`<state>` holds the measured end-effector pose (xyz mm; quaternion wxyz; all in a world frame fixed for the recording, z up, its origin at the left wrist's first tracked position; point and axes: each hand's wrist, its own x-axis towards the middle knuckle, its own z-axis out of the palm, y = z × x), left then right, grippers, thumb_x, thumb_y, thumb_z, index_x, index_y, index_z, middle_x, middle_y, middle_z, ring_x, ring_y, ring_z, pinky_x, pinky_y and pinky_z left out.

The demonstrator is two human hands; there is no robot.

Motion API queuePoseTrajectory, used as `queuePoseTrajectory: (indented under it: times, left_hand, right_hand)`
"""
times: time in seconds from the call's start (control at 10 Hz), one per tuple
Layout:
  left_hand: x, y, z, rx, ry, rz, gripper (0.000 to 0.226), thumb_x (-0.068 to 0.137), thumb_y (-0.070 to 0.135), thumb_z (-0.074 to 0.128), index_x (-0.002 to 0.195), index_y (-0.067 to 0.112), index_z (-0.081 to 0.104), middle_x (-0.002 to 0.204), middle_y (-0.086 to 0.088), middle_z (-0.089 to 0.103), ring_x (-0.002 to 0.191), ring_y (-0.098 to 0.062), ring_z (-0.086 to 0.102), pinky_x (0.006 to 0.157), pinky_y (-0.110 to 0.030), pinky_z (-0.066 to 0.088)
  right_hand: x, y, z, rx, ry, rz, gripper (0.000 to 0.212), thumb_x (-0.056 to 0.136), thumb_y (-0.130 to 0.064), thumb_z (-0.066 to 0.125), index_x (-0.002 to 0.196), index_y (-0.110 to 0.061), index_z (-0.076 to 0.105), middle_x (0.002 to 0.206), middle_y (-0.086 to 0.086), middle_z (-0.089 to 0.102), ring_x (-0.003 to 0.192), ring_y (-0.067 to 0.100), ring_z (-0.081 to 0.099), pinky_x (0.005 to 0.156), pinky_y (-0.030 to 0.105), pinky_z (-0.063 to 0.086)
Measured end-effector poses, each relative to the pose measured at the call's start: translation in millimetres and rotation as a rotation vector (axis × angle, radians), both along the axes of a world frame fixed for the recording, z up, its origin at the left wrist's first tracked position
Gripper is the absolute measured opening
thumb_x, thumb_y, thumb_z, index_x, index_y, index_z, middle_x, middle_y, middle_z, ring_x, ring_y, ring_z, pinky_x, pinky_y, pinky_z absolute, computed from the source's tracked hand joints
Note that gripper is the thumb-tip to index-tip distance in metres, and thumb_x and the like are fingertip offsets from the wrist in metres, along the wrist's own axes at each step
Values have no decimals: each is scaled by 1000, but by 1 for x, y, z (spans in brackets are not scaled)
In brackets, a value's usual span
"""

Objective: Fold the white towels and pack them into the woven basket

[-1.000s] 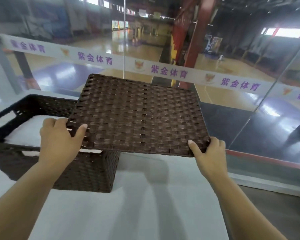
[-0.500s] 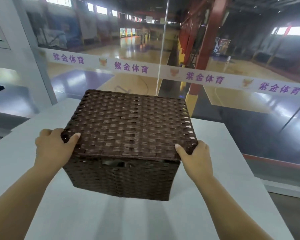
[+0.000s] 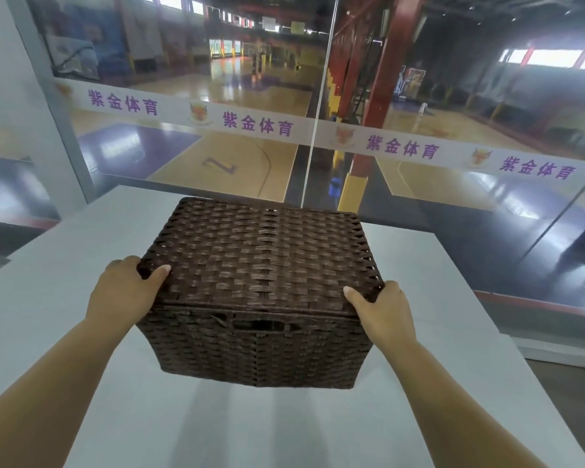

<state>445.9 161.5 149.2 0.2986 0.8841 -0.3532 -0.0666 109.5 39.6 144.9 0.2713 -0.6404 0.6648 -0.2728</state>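
While the brown woven basket [image 3: 257, 346] stands on the white table [image 3: 453, 332], roughly in the middle of it, its flat woven lid [image 3: 260, 255] lies closed on top and covers the whole opening. No towels can be seen; whatever is inside is hidden by the lid. On the near wall of the basket, just below the lid's edge, there is a slot handle [image 3: 262, 325].

Both hands hold the lid at its near corners. At the near left corner, the left hand [image 3: 129, 292] wraps round the edge with its thumb lying on top of the weave and its fingers curled round the side. At the near right corner, the right hand [image 3: 384, 307] does the same, thumb on top and fingers bent round the corner. Both bare forearms reach in from the lower edge of the view.

Beyond the far edge of the table rises a glass wall [image 3: 183, 79], crossed by a white band [image 3: 284, 126] printed with purple characters and small orange emblems. Through the glass, an indoor sports court [image 3: 237, 163] with a shiny wooden and purple floor can be seen, and a red pillar [image 3: 379, 96] stands to the right of centre, with yellow padding [image 3: 352, 194] at its foot.
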Motion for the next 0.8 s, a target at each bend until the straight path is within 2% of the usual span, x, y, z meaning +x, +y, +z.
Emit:
queuePoseTrajectory:
  times: [0.4,0.5,0.7,0.8]
  left_hand:
    - [13,-7,-8,52,-28,-17,50,91,48,47,100,0,55,93,-18,55,77,-30,50,68,-37,41]
    - [11,-6,-5,71,-7,-20,52,91,48,48,104,-1,54,97,-19,54,78,-30,50,69,-38,42]
    - [7,0,16,174,-20,-119,59,86,51,56,128,10,47,122,-17,51,103,-35,55,86,-42,46]
    - [-3,4,37,165,-99,-167,53,87,51,54,124,13,53,120,-12,56,99,-27,54,86,-37,43]
  right_hand:
    - [10,5,13,76,225,65,72,87,-58,52,134,-6,36,130,12,43,116,29,51,95,40,46]
    - [9,5,17,116,258,63,72,86,-61,51,132,-7,40,126,11,47,112,29,54,94,41,49]
    - [-1,4,40,116,429,113,57,87,-60,50,120,-13,51,110,4,58,95,23,59,79,34,52]
    - [-9,10,58,37,470,123,58,89,-57,50,128,-14,47,123,6,56,104,24,58,80,33,48]
